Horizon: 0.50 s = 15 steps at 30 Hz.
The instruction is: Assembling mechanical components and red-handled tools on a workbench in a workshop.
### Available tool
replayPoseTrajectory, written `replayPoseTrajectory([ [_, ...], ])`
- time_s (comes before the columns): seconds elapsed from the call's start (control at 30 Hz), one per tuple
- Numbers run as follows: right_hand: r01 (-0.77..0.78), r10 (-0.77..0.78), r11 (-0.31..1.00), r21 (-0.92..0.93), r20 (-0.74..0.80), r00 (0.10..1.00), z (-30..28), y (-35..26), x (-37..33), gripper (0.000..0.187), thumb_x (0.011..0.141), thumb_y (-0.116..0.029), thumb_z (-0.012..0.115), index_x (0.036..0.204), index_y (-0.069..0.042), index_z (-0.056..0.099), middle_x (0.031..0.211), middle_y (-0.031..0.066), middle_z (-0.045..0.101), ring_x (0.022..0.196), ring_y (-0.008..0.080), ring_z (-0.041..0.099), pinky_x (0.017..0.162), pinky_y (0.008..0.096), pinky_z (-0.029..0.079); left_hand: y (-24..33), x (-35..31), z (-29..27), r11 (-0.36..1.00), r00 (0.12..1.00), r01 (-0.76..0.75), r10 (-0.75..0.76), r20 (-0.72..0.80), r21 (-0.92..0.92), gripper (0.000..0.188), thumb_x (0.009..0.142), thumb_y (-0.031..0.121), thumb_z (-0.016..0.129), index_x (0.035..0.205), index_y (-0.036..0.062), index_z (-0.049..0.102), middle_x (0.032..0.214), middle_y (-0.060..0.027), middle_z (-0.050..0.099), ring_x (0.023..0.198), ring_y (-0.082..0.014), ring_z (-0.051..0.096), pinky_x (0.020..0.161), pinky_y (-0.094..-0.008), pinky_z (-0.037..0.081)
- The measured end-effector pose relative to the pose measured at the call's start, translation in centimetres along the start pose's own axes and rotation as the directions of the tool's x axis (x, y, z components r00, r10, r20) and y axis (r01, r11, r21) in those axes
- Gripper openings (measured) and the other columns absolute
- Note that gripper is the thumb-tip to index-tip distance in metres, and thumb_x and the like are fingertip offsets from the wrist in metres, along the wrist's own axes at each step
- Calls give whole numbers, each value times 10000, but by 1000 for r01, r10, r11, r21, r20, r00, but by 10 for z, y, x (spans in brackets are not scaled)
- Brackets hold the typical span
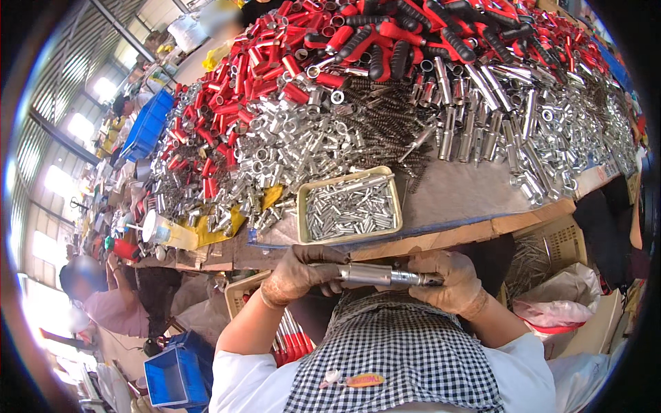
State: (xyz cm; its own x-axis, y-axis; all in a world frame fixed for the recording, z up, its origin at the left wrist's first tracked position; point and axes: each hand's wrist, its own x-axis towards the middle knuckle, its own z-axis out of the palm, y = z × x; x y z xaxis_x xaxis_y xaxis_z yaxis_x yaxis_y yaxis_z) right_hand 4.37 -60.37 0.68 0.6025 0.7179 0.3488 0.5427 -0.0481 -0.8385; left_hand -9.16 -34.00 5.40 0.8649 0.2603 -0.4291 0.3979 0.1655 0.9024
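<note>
- A co-worker [103,299] sits far left of the tray, well apart from it.
- The left hand [297,274], in a brown glove, is curled tight around one end of the silver metal tube [377,276], just below the tray.
- The shallow tray [301,220] of small silver sleeves lies on the bench edge, directly above the tube.
- The right hand [451,281], gloved too, is closed around the tube's dark-tipped end, below and right of the tray.
- Red-and-black handles [413,38] are heaped far above the tray.
</note>
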Motion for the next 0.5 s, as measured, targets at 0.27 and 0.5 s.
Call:
replayPoseTrajectory([
  [0.27, 118, -66, 963, -241, 214, 975, 13, 4, 1, 596, 720, -387, 783, 1173, -47, 599, 835, 128, 674, 759, 300, 669, 672, 384, 525, 2, 0, 27, 991, 990, 103, -93, -106, 88, 452, 949, 421, 574, 888, -15, 675, 666, -55, 660, 478, -96, 583, 416, -225, 461],
  [0.5, 248, -233, 967, -57, 195, 953, 16, -21, 17, 841, 781, -484, 731, 1383, 10, 414, 1020, 153, 695, 927, 318, 674, 813, 384, 529, -4, 2, 40, 981, 999, 36, -38, 5, 189, 614, 995, 515, 387, 946, -36, 655, 804, -101, 690, 599, -128, 610, 534, -249, 493],
])
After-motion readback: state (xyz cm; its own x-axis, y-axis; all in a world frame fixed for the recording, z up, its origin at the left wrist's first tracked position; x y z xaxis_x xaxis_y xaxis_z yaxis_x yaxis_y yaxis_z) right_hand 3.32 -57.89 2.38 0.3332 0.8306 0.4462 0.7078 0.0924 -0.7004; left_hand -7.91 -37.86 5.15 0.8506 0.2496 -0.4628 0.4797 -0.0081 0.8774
